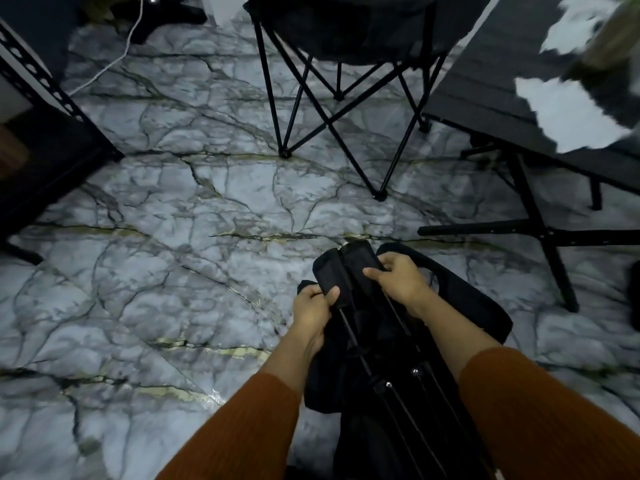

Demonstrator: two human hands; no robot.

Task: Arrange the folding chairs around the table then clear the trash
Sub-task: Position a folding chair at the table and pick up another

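Both grips clamped on a collapsed folding chair point(388, 327) at six o'clock: left hand point(313, 311) pinching one fabric-sleeved upright, right hand point(403, 282) wrapped over its neighbour. Bundled black, thin metal legs folded together beneath loose fabric, standing on the marble floor point(173, 237). Probably light but floppy; fabric soft and likely to slip, so better held on the stiff poles and pulled apart. Opened chair point(346, 64) standing at twelve o'clock beside the tabletop point(485, 81) at two o'clock, white trash point(568, 116) lying on it.
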